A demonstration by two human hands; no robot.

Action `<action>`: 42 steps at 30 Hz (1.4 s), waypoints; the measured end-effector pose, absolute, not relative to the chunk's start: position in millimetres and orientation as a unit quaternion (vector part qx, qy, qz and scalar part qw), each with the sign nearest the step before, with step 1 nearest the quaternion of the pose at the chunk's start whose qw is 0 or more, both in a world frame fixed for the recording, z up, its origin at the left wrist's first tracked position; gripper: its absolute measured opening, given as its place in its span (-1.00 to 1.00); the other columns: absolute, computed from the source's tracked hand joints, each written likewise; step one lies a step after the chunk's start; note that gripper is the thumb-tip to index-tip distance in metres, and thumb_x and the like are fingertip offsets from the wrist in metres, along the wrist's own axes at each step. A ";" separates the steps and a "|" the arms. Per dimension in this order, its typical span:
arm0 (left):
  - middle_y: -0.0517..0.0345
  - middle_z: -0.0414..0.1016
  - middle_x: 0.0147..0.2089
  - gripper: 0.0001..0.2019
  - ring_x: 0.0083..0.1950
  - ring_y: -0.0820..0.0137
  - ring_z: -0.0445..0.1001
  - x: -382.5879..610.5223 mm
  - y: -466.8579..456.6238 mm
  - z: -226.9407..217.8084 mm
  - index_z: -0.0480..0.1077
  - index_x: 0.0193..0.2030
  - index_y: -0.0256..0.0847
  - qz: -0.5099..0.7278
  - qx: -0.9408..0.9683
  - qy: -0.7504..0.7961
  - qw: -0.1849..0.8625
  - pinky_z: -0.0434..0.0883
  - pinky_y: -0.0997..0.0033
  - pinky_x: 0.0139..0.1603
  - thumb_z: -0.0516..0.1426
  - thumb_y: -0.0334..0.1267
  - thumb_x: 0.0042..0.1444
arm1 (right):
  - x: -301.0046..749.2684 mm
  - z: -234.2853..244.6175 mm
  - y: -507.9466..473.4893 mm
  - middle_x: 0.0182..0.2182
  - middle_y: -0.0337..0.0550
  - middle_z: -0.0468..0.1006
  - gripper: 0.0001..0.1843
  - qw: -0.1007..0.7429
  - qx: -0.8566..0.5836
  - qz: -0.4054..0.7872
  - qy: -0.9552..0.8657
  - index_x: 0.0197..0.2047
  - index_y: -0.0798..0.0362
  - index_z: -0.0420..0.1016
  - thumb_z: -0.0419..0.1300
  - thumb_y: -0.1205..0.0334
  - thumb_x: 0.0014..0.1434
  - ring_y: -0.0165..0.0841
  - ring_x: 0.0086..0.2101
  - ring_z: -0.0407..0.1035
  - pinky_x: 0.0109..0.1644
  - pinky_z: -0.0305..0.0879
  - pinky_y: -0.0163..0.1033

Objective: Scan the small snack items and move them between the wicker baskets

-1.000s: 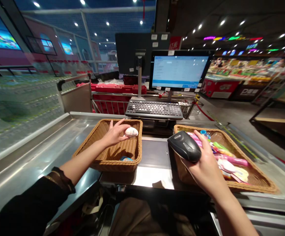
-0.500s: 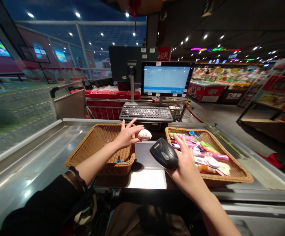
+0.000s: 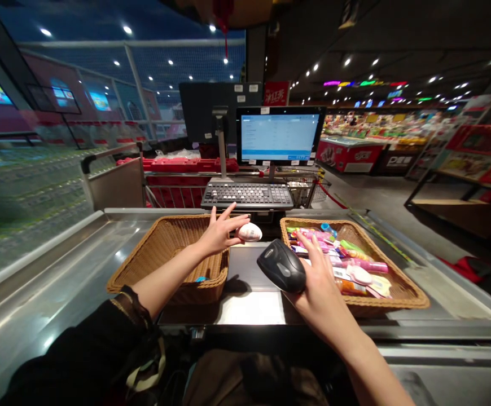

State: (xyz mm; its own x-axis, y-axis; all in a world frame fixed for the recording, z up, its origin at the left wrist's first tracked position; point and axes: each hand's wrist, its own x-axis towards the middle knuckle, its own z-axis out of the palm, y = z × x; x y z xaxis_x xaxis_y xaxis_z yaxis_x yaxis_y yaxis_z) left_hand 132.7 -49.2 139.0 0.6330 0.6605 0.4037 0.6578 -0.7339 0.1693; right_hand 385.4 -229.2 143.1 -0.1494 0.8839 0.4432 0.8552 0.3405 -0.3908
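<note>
My left hand [image 3: 219,232] pinches a small white oval packet [image 3: 250,232] above the gap between two wicker baskets, some fingers stretched out. My right hand [image 3: 319,282] grips a black handheld barcode scanner [image 3: 282,265], its head turned toward the white packet. The left basket [image 3: 161,254] holds a small blue item [image 3: 202,278] near its front wall. The right basket [image 3: 398,282] is filled with several colourful packets and tubes [image 3: 347,262].
A keyboard [image 3: 248,195] and a lit monitor [image 3: 278,137] stand behind the baskets, with a second screen's back [image 3: 201,110] to the left. The steel counter [image 3: 59,282] runs to both sides. Red shopping carts [image 3: 178,177] sit behind; store shelves [image 3: 474,169] stand at right.
My left hand carried the white packet from over the left basket rightward to the gap. My right hand brought the scanner left, off the right basket, toward the packet.
</note>
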 end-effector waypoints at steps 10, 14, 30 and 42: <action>-0.04 0.37 0.35 -0.38 0.56 0.03 -0.18 131.0 -45.8 136.9 0.34 0.31 -0.01 0.221 0.902 0.370 0.013 -0.41 -0.54 0.35 0.30 -0.28 0.09 | 384.1 145.0 -227.8 0.44 0.18 -0.01 -0.56 0.310 -0.575 0.027 -0.756 0.10 0.05 0.47 0.12 0.30 0.13 0.26 0.43 -0.23 0.31 0.01 0.53; -0.04 0.35 0.36 -0.39 0.56 0.03 -0.18 131.1 -46.1 137.5 0.34 0.31 -0.01 0.222 0.901 0.371 0.017 -0.40 -0.54 0.36 0.29 -0.28 0.10 | 384.3 145.7 -228.9 0.44 0.16 0.00 -0.59 0.307 -0.577 0.028 -0.756 0.07 0.05 0.48 0.12 0.30 0.13 0.25 0.43 -0.24 0.32 0.01 0.51; -0.05 0.34 0.37 -0.37 0.56 0.04 -0.18 127.3 -42.9 136.0 0.32 0.33 0.02 0.219 0.899 0.378 0.022 -0.39 -0.52 0.36 0.29 -0.24 0.11 | 384.5 144.4 -225.9 0.44 0.12 0.01 -0.64 0.314 -0.569 0.023 -0.760 -0.01 0.05 0.49 0.13 0.35 0.10 0.21 0.42 -0.15 0.34 0.05 0.45; -0.07 0.38 0.34 -0.45 0.55 -0.01 -0.14 150.9 -52.6 145.4 0.37 0.27 -0.04 0.216 0.906 0.362 0.026 -0.30 -0.54 0.36 0.28 -0.14 0.13 | 390.2 146.5 -238.1 0.42 0.14 0.08 -0.51 0.386 -0.595 0.058 -0.702 0.12 0.07 0.46 0.20 0.37 0.07 0.17 0.42 -0.15 0.39 -0.04 0.44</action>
